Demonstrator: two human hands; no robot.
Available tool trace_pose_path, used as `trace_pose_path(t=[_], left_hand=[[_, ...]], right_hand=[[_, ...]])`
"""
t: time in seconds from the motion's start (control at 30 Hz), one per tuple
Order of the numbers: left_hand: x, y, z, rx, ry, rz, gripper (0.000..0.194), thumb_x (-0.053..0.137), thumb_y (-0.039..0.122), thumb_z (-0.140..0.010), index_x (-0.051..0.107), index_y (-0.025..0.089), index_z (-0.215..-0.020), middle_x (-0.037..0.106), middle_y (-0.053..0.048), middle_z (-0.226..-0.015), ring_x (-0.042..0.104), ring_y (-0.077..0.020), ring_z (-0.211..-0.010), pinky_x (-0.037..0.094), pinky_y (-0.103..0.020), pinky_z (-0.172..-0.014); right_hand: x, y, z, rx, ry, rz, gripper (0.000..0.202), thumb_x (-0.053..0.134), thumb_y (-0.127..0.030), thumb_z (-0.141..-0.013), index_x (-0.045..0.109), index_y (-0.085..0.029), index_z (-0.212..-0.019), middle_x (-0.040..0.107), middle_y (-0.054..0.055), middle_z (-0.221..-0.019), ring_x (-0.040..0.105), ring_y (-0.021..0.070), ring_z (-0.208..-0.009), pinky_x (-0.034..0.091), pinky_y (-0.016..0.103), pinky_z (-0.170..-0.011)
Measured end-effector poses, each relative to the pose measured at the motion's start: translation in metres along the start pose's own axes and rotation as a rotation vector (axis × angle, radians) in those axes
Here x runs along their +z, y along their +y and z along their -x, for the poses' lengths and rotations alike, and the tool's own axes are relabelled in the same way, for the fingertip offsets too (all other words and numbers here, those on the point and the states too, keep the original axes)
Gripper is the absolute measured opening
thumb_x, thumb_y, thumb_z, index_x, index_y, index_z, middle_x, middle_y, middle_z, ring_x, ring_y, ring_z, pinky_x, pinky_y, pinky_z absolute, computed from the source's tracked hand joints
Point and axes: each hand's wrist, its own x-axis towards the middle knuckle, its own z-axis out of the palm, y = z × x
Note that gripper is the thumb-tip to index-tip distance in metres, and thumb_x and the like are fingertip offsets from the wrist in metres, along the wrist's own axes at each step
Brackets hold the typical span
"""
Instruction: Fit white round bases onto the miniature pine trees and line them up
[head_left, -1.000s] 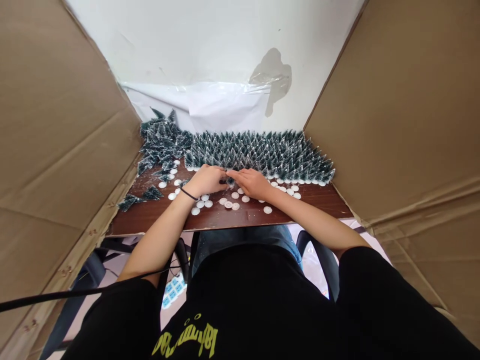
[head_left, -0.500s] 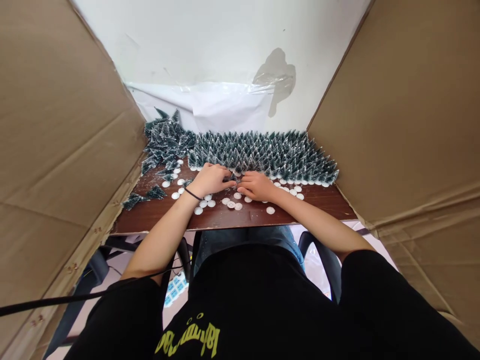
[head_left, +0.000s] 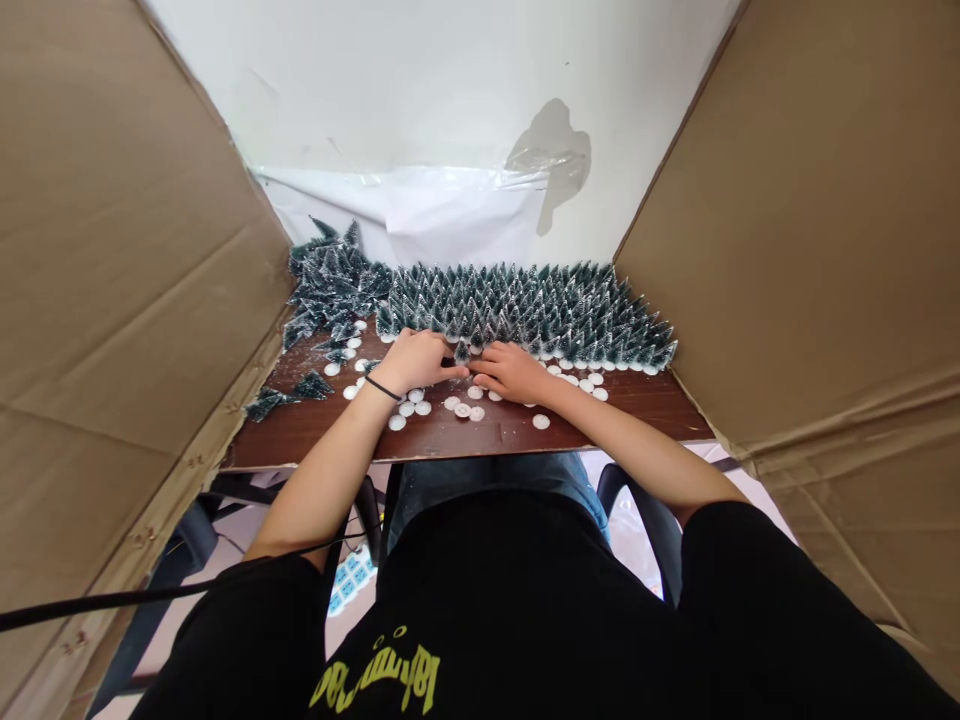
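Between my two hands a small snow-tipped bottle-brush tree (head_left: 461,352) stands upright, at the front of the packed rows. My left hand (head_left: 420,362) curls around its lower left side, thumb at the foot of the tree. From the right, my right hand (head_left: 514,372) pinches at the same foot, its fingertips almost meeting the left thumb. The tree's base is hidden by the fingers. Just behind are dense rows of upright miniature trees (head_left: 517,300) on white round bases. Loose white discs (head_left: 463,410) lie on the table in front of the hands.
Loose trees (head_left: 334,275) are heaped at the back left, and a few lie near the left edge (head_left: 311,386). More white discs (head_left: 589,382) are scattered to the right. Cardboard walls (head_left: 810,200) enclose the brown table (head_left: 510,436) on both sides; a white wall (head_left: 420,90) stands behind.
The small tree between my hands now stands higher and shows more plainly, slightly farther left. My left hand has shifted a little to the left; my right hand has barely moved.
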Motion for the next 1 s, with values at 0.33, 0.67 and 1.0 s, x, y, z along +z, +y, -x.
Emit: trace_pose_path(t=[0.33, 0.67, 1.0], left_hand=[[0.0027, 0.0014, -0.0017, 0.029, 0.02, -0.029, 0.051, 0.04, 0.052, -0.099, 0.079, 0.02, -0.093, 0.073, -0.009, -0.109, 0.068, -0.0219, -0.096, 0.045, -0.031, -0.082], [-0.0024, 0.006, 0.0006, 0.013, -0.008, -0.026, 0.052, 0.036, 0.049, -0.1, 0.08, 0.021, -0.099, 0.073, -0.008, -0.113, 0.069, -0.0217, -0.094, 0.047, -0.03, -0.079], [0.0007, 0.0065, -0.001, 0.014, 0.026, -0.04, 0.05, 0.036, 0.047, -0.101, 0.079, 0.024, -0.104, 0.074, -0.007, -0.11, 0.07, -0.0215, -0.093, 0.047, -0.029, -0.075]], right_hand=[[-0.0016, -0.0022, -0.0007, 0.049, -0.067, -0.013, 0.045, 0.038, -0.045, -0.105, 0.071, -0.021, -0.123, 0.064, 0.013, -0.104, 0.049, 0.0246, -0.097, 0.035, 0.036, -0.08], [-0.0052, -0.005, -0.0031, 0.122, -0.138, -0.009, 0.054, 0.035, -0.048, -0.105, 0.056, -0.016, -0.143, 0.063, 0.016, -0.113, 0.051, 0.0268, -0.103, 0.038, 0.038, -0.085], [-0.0083, -0.0079, -0.0086, 0.165, -0.165, 0.005, 0.052, 0.038, -0.045, -0.105, 0.054, -0.014, -0.144, 0.066, 0.016, -0.115, 0.057, 0.0263, -0.108, 0.042, 0.038, -0.09]])
